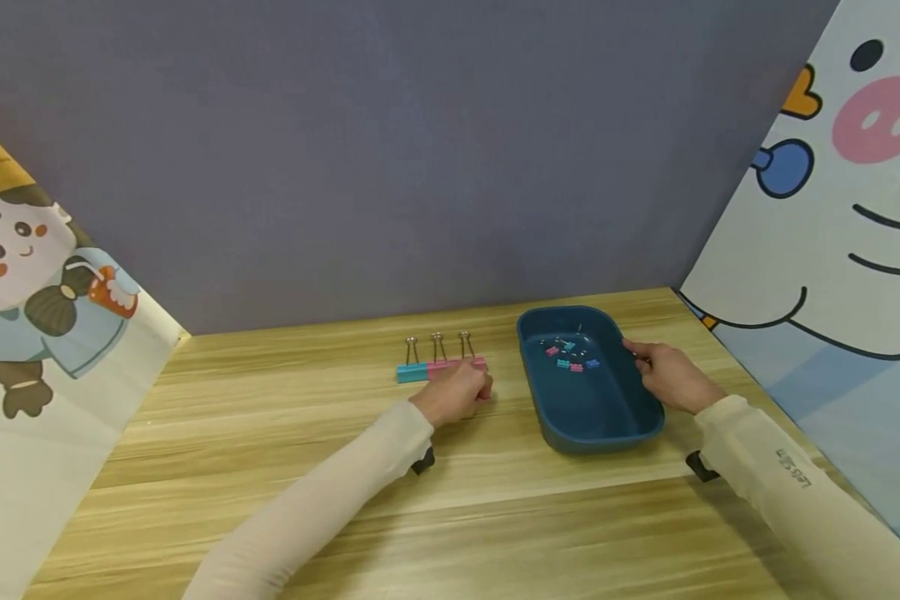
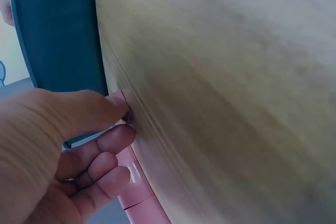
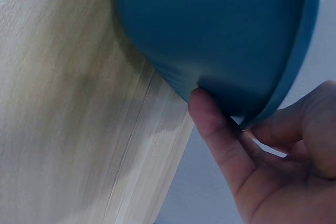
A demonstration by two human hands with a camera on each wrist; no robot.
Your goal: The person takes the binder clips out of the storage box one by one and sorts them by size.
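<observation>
Near the table's back stands a row of large binder clips, a teal binder clip (image 1: 412, 372) at its left end and pink ones beside it, wire handles pointing up. At the right end of the row is my left hand (image 1: 453, 393). In the left wrist view its thumb and index finger pinch a pink binder clip (image 2: 118, 95), and the other fingers curl beside the neighbouring pink clip (image 2: 137, 184). To the right, my right hand (image 1: 671, 377) grips the rim of a dark blue plastic tray (image 1: 588, 440), with fingers (image 3: 218, 137) against the outer wall.
Inside the tray, toward its far end, lie several small binder clips, among them a blue one (image 1: 592, 363) and a pink one (image 1: 576, 367). A grey panel (image 1: 420, 167) rises behind the wooden table (image 1: 270, 433). Printed cartoon panels flank both sides.
</observation>
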